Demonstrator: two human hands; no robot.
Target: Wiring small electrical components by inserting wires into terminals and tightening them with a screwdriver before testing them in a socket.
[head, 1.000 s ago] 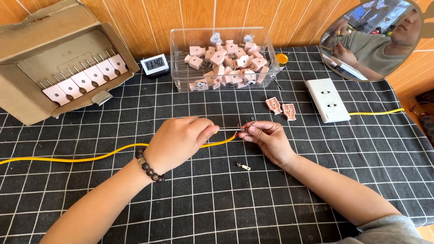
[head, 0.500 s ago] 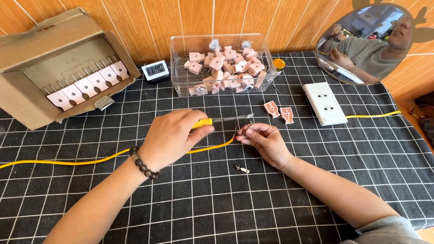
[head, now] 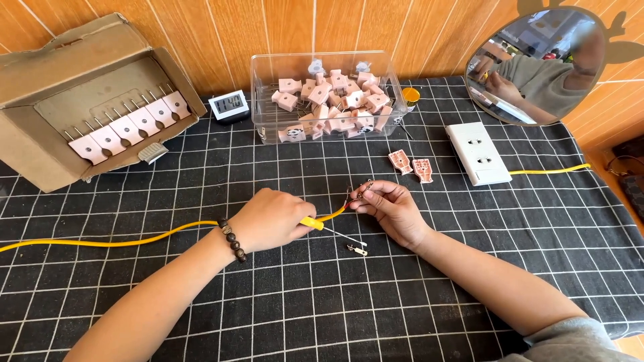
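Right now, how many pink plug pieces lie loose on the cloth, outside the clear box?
2: one plug piece and a second plug piece side by side, left of the white socket. The hands may hide more.

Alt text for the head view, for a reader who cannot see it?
Two bare hands work at the end of a yellow cable on a black grid-patterned cloth: the left hand grips a yellow-handled screwdriver, the right hand pinches small metal parts. Behind sits a clear box of pink plugs.
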